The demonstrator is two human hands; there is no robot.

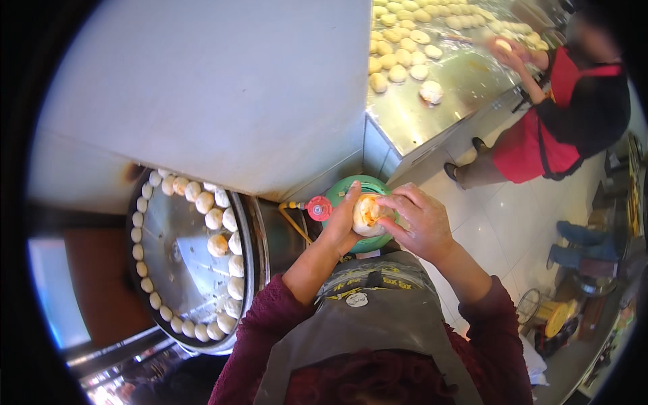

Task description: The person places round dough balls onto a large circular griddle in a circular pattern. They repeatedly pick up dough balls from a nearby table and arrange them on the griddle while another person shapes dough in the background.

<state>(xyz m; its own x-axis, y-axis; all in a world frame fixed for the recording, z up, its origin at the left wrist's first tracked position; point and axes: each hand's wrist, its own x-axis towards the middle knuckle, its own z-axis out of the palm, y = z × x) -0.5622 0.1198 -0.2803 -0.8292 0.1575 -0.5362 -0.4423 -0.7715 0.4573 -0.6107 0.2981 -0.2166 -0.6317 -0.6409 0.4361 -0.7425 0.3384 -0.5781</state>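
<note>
My left hand (341, 223) cups a filled dough bun (368, 215) in front of my apron. Orange filling shows at the bun's gathered opening. The thumb and fingertips of my right hand (417, 217) pinch the bun's edge from the right. Left of me, a large round metal pan (187, 253) holds many pale dough balls along its rim, with a second, partial row inside on the upper right. One ball in that inner row (217, 245) has an orange stain on top.
A green gas cylinder (362, 247) with a red regulator (319, 208) stands below my hands. A pale wall (212, 91) rises ahead. Beyond it, a steel worktable (405, 121) bears many dough pieces. A co-worker in a red apron (526, 147) stands there holding dough. Another person's legs (582, 243) show at right.
</note>
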